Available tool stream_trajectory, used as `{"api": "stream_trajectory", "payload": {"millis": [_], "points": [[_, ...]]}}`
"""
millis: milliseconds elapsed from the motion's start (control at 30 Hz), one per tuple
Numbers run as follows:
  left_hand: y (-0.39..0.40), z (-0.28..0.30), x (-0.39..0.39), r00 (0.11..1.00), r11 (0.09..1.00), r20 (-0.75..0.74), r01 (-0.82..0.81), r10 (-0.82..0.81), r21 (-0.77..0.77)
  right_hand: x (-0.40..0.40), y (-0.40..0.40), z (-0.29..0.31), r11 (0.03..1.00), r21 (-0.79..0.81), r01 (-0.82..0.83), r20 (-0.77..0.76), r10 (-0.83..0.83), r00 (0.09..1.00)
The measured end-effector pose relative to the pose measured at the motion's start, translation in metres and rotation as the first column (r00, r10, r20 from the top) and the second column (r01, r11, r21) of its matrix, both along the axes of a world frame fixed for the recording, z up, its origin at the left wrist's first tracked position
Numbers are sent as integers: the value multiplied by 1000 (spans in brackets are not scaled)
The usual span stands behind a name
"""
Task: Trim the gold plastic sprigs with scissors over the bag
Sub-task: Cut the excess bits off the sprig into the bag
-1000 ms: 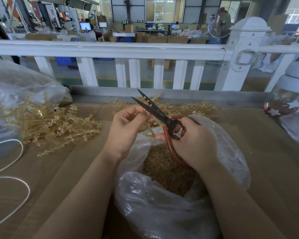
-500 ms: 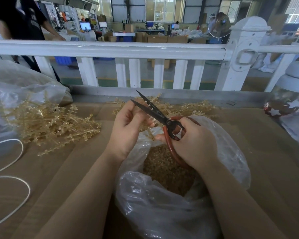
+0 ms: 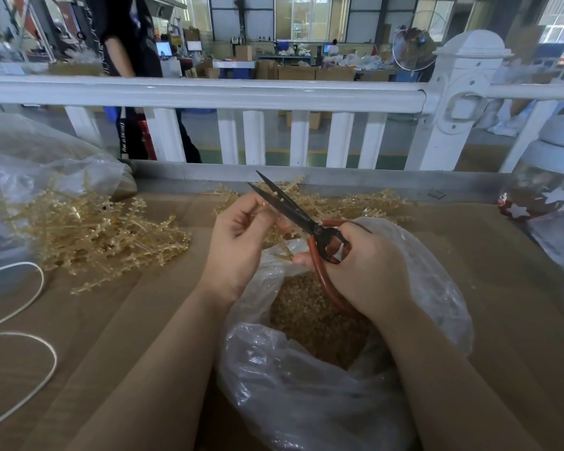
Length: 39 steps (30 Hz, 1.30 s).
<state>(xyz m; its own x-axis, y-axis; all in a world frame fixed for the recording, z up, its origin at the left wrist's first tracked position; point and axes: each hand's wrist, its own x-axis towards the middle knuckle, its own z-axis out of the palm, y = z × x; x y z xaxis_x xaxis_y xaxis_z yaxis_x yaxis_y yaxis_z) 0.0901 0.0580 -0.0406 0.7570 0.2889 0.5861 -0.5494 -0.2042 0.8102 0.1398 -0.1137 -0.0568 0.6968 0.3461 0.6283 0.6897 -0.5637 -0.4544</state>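
My right hand [image 3: 368,271] grips the red handles of black-bladed scissors [image 3: 287,208], whose blades are slightly parted and point up and left. My left hand [image 3: 241,236] pinches a small gold sprig [image 3: 282,250] right against the blades; most of the sprig is hidden by my fingers. Both hands are above the open clear plastic bag [image 3: 306,402], which holds a heap of gold trimmings [image 3: 310,320]. A pile of gold sprigs [image 3: 92,229] lies on the brown table to the left, and another pile [image 3: 358,203] lies behind the hands.
A second clear bag [image 3: 30,167] sits at far left, with a white cord [image 3: 30,369] looped on the table below it. A white railing [image 3: 209,96] runs behind the table, and a person [image 3: 127,60] stands past it. A jar with stars [image 3: 544,196] stands at right.
The scissors' blades have closed a little near my left hand's fingers. Both hands have stayed over the bag. A person behind the railing has walked rightwards.
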Motion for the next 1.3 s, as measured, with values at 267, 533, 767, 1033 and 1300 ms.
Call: {"api": "stream_trajectory", "payload": {"millis": [267,533,767,1033,1300], "points": [[2,-1,-1,999,999,-26,43,-43,21,0,-2,1,1000,-12,14,19,-14,1000],[0,2,-2,997,997,-28,71,-70,19,0,-1,2,1000,11,-15,3,15,1000],[2,0,-2,997,998,-49,57,-56,15,-2,-1,2,1000,14,-5,13,4,1000],[-1,1,-2,995,997,-80,64,-60,51,1,-1,-1,999,-5,-48,-45,48,998],[-1,0,-1,996,998,-71,55,-53,38,-5,0,3,999,27,-29,-15,29,999]]}}
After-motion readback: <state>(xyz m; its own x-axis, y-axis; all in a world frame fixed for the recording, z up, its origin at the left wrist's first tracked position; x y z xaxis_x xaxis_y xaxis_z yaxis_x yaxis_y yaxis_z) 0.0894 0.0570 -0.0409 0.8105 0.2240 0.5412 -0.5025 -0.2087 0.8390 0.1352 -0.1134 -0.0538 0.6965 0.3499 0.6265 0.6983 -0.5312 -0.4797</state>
